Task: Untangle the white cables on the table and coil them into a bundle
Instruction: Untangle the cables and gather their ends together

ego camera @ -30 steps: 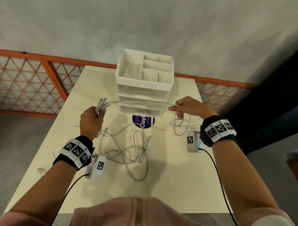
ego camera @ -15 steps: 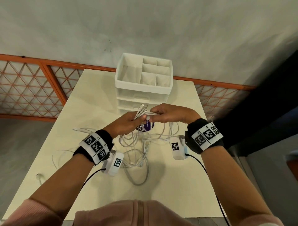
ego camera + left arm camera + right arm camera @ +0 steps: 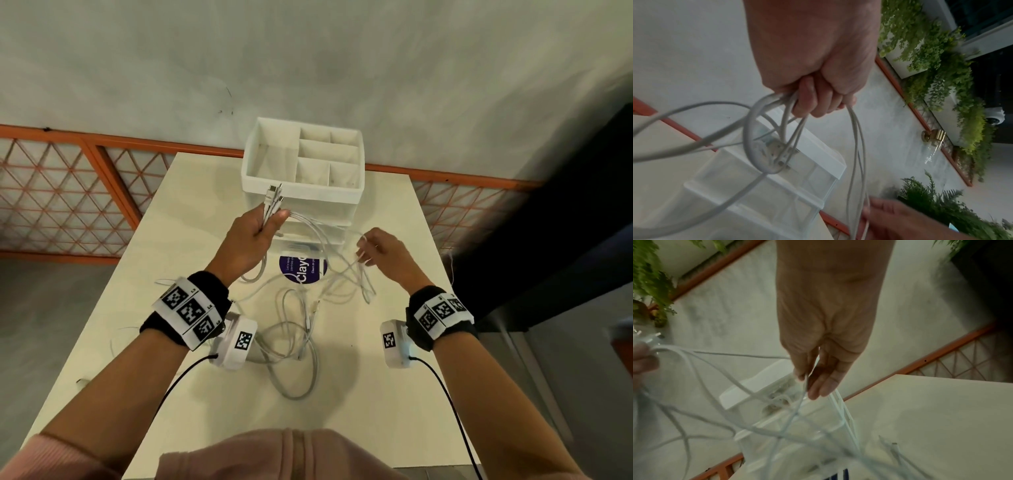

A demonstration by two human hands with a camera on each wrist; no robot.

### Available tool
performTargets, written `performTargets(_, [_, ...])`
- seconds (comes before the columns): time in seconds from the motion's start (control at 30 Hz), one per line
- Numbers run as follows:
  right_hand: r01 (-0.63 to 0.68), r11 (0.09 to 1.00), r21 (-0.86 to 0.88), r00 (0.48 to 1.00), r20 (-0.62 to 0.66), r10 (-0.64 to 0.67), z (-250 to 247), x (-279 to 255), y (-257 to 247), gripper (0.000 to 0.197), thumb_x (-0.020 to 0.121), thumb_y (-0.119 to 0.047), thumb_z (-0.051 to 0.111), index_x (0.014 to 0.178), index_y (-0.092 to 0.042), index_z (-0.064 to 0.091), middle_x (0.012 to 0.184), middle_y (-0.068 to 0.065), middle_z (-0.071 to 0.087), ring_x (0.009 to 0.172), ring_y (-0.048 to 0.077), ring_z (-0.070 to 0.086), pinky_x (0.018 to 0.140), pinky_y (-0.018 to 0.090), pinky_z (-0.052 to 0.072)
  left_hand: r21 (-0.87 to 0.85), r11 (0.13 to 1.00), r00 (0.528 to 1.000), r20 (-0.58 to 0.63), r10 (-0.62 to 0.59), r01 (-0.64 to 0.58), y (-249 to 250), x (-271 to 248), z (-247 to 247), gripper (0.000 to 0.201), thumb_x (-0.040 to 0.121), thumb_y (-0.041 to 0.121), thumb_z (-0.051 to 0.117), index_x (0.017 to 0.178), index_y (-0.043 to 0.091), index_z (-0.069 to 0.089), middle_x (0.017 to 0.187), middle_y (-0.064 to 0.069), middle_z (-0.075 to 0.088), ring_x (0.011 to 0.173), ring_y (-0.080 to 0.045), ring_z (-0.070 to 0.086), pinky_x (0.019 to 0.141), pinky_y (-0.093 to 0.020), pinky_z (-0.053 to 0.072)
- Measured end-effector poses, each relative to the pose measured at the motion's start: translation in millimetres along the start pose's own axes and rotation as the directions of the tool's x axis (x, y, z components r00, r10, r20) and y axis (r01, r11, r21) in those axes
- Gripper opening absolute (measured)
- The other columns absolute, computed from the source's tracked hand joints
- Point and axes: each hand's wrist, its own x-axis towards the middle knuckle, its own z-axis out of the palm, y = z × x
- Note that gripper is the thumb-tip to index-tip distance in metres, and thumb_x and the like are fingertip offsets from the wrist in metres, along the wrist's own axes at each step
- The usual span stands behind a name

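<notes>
Left hand (image 3: 255, 236) raised at 11 o'clock of the desk (image 3: 376, 394), fingers (image 3: 813, 100) clamped on gathered white cables (image 3: 301, 329). Right hand (image 3: 383, 251) at 2 o'clock, fingers (image 3: 822, 382) nearly straight, one strand between them. Remaining loops tangled mid-desk, before the organizer (image 3: 305, 192).

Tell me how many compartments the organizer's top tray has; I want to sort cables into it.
6. In the organizer: one tall at the left, two small at the back right, one wide below them, two at the front right. None seems hidden.
</notes>
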Motion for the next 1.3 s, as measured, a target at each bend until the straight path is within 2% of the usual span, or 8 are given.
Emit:
performTargets(0.3, [0.165,0.986,-0.035,0.964,-0.207,-0.168,-24,-6,-24,0.031,0.101,-0.025,0.037,0.08,-0.008,0.052,0.058,-0.001,0.037,0.055,0.014,0.036,0.057,0.026,0.036,0.029,0.999,0.998,-0.038,-0.045,0.046,-4,1,0,0.042,0.097,0.032,0.047,0.062,0.022,0.028,0.055,0.003,0.028,0.044,-0.008,0.03,0.046,-0.016,0.029])
performTargets(0.47, [0.052,0.966,-0.252,0.996,-0.056,-0.068,-19,-17,7,0.03,0.088,-0.033,0.064,0.078,-0.007,0.052,0.054,-0.005,0.04,0.048,0.006,0.034,0.048,0.015,0.031,0.057,0.998,0.997,-0.075,0.007,-0.003,-2,1,4,0.039,0.097,0.031,0.047,0.063,0.022,0.03,0.058,-0.002,0.032,0.054,-0.013,0.026,0.052,-0.017,0.03])
performTargets(0.57, [-0.066,0.92,-0.387,0.988,0.101,0.114,-10,-21,32,0.021,0.089,-0.024,0.063,0.077,-0.009,0.055,0.068,0.0,0.053,0.062,0.012,0.049,0.056,0.014,0.037,0.058,0.998,0.993,-0.108,0.04,-0.033,3,-1,10,0.03,0.097,0.031,0.047,0.069,0.022,0.044,0.054,-0.003,0.04,0.053,-0.019,0.035,0.054,-0.018,0.034])
performTargets(0.73, [-0.208,0.967,0.147,0.976,0.09,0.197,-8,-25,24,0.028,0.096,-0.013,0.05,0.071,-0.008,0.061,0.067,0.011,0.062,0.055,0.018,0.065,0.07,0.038,0.058,0.134,0.991,0.999,0.048,0.016,-0.022,0,-2,18,0.021,0.097,0.033,0.046,0.081,0.019,0.046,0.054,0.002,0.042,0.051,-0.009,0.042,0.053,-0.016,0.034])
performTargets(0.9, [-0.006,0.892,0.453,1.0,-0.006,0.01,-20,-26,-21,0.023,0.1,-0.016,0.042,0.082,-0.008,0.054,0.067,0.011,0.055,0.051,0.016,0.063,0.051,0.025,0.053,0.173,0.985,0.986,0.166,-0.005,-0.024,-15,-15,32,0.024,0.097,0.034,0.045,0.095,0.012,0.055,0.061,-0.005,0.05,0.058,-0.02,0.045,0.063,-0.034,0.036])
performTargets(1.03, [0.07,0.985,0.155,0.984,-0.172,-0.043,-34,-16,-16,0.024,0.1,-0.016,0.04,0.078,-0.015,0.048,0.06,0.0,0.05,0.043,0.005,0.048,0.048,0.023,0.037,0.223,0.974,0.996,0.089,0.003,-0.023,-19,-14,30,0.031,0.097,0.034,0.045,0.106,0.007,0.058,0.064,-0.004,0.052,0.061,-0.025,0.051,0.065,-0.036,0.041])
performTargets(1.17, [0.089,0.969,-0.231,0.927,-0.337,-0.165,-50,-24,11,0.018,0.099,-0.011,0.041,0.088,-0.006,0.055,0.071,-0.007,0.052,0.06,0.007,0.046,0.057,0.008,0.034,0.278,0.96,0.999,-0.016,0.049,-0.043,-25,-5,17,0.035,0.097,0.035,0.046,0.109,0.006,0.059,0.066,-0.01,0.054,0.069,-0.04,0.059,0.064,-0.039,0.044])
performTargets(1.3, [-0.032,0.984,-0.173,0.964,-0.264,-0.015,-46,-32,26,0.016,0.092,-0.023,0.059,0.088,-0.007,0.055,0.059,-0.003,0.045,0.052,0.014,0.038,0.044,0.013,0.03,0.304,0.952,0.998,-0.026,0.055,-0.044,-21,-2,14,0.036,0.097,0.036,0.045,0.11,0.006,0.058,0.06,-0.005,0.049,0.065,-0.038,0.055,0.062,-0.039,0.043])
